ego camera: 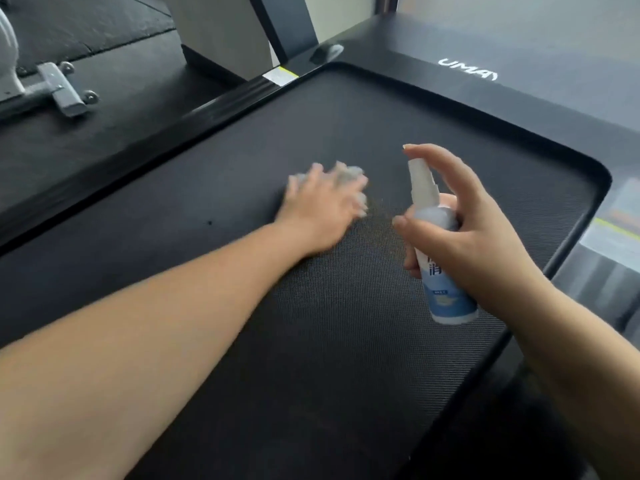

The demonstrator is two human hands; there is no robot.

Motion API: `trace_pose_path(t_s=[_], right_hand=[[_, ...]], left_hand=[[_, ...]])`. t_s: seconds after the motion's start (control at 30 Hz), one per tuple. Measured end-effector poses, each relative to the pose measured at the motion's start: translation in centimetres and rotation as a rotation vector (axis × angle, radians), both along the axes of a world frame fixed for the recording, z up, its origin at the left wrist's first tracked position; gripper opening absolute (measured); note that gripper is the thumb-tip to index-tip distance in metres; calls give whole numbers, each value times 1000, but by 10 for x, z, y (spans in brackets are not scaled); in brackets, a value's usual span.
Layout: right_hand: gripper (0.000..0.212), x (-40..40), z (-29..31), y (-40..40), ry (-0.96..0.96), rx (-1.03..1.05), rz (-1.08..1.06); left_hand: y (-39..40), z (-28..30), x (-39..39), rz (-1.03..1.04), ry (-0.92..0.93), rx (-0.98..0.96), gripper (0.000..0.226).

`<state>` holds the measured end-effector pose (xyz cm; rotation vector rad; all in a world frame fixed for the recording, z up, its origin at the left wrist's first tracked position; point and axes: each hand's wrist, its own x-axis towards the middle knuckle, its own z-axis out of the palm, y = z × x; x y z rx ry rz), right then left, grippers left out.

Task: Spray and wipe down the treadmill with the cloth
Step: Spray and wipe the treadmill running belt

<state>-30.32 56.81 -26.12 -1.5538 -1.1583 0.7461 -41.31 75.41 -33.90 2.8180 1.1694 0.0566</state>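
The treadmill's black textured belt [346, 341] fills most of the view, with a glossy black frame [450, 46] at its far end. My left hand [322, 209] presses flat on a pale cloth [349, 174] on the belt; both are blurred by motion, and only the cloth's edges show past my fingers. My right hand [464, 233] holds a white and blue spray bottle [446, 289] above the belt to the right of the cloth. My forefinger rests on top of the nozzle, which points toward the cloth.
A raised black side rail [194, 123] runs along the belt's left edge. Beyond it lie dark floor mats [69, 29] and a grey metal bracket with bolts [62, 88]. A black upright post [287, 22] rises at the back. The right rail [588, 209] borders the belt.
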Motion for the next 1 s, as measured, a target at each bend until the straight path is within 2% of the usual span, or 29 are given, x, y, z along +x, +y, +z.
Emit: trace_pose_path(t_s=[0.07,0.13,0.2,0.3,0.37,0.43,0.5,0.57,0.6,0.73,0.8,0.83,0.9,0.97,1.0], right_hand=[[63,8,0,-6,14,3,-21],[63,15,-1,-11,2,4,-37],[64,19,-3,-13,-8,-5,-47],[64,21,-5,-12,6,-9,-56],[64,21,-6,-9,10,0,-52],[64,20,-5,-7,16,5,-45],[64,18,-4,-7,12,-1,-35],[64,15,-4,-6,7,-4,-27],[63,12,-3,-6,7,-6,-26],[63,0,-2,-3,-8,-10,-18],[64,-3,-1,-1,-10,-2,-14],[64,-4,-1,0,-9,0,-13],[64,-7,0,0,-9,-3,-9],[63,-9,-1,-1,-5,-9,-14],[62,-11,-2,-1,-7,-13,-16]], left_hand=[[35,-1,-1,299,-28,-99,49],[38,0,11,377,-19,-76,48],[12,3,36,205,-11,6,46],[-34,5,64,-165,1,-59,49],[-27,6,63,-235,12,-85,50],[-1,5,47,-124,-2,-33,50],[27,1,23,140,-10,6,51],[34,-2,9,362,-10,-62,51],[26,-2,9,365,5,-77,51],[-22,-3,7,-69,5,-58,49],[-5,0,-14,-137,2,-26,51],[15,-1,-29,-81,7,30,54],[56,-4,-64,206,32,90,58],[82,-11,-96,495,61,22,61],[83,-12,-101,569,66,-27,58]])
